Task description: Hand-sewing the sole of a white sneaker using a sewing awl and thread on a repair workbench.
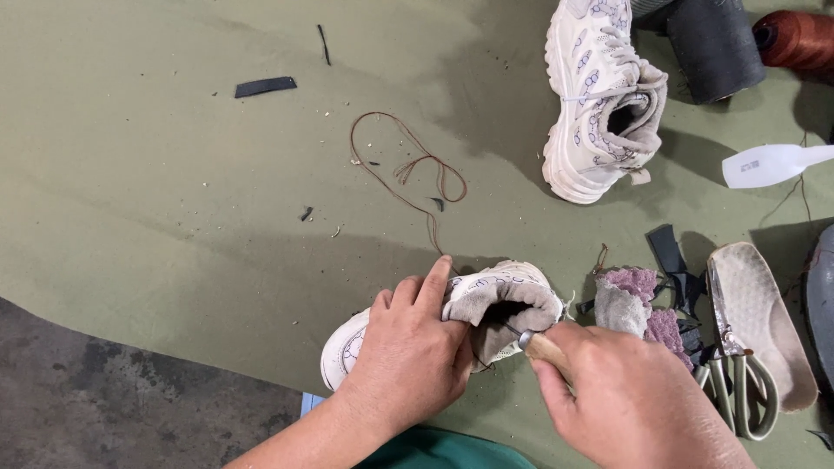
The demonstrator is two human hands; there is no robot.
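Lower centre: left hand (pixel 408 356) grips white shoe (pixel 486 300); right hand (pixel 625 399) clenches awl (pixel 537 344), apparently piercing the collar. A slip could prick fingers (pixel 434 282).

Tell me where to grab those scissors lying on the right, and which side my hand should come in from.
Grip the scissors by the looped handles, which lie nearest you; the blades point away, toward the top of the view. Come in from the near side, slightly from the left, since an insole lies tight against their right edge. Your right hand is closest, but it holds a wooden-handled tool.
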